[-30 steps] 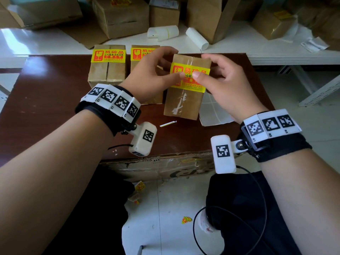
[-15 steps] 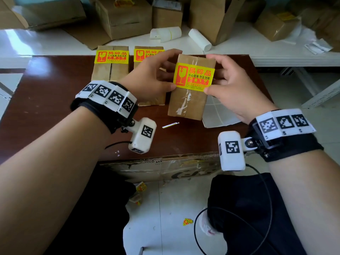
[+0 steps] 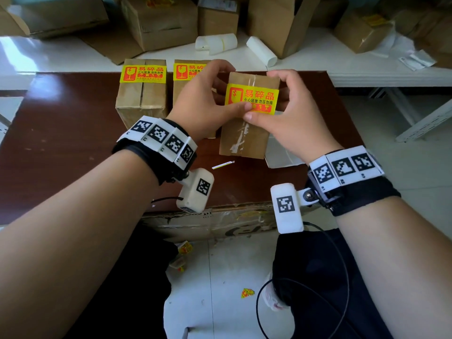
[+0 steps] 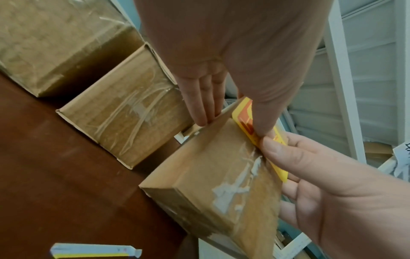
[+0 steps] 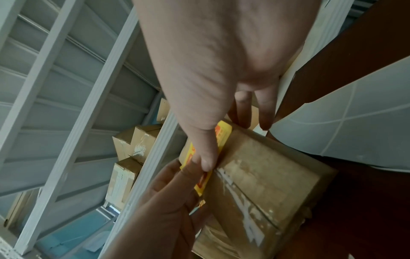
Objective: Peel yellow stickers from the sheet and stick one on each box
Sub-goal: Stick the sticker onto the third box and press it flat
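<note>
Sticker [image 3: 252,99] lies on the box [image 3: 247,133]; both thumbs press its lower edge, left grip [image 3: 208,101] and right grip [image 3: 291,118] clasping the box.

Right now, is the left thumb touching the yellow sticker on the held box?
Touching. The head view shows the left hand thumb tip pressed on the yellow sticker's lower edge.
</note>
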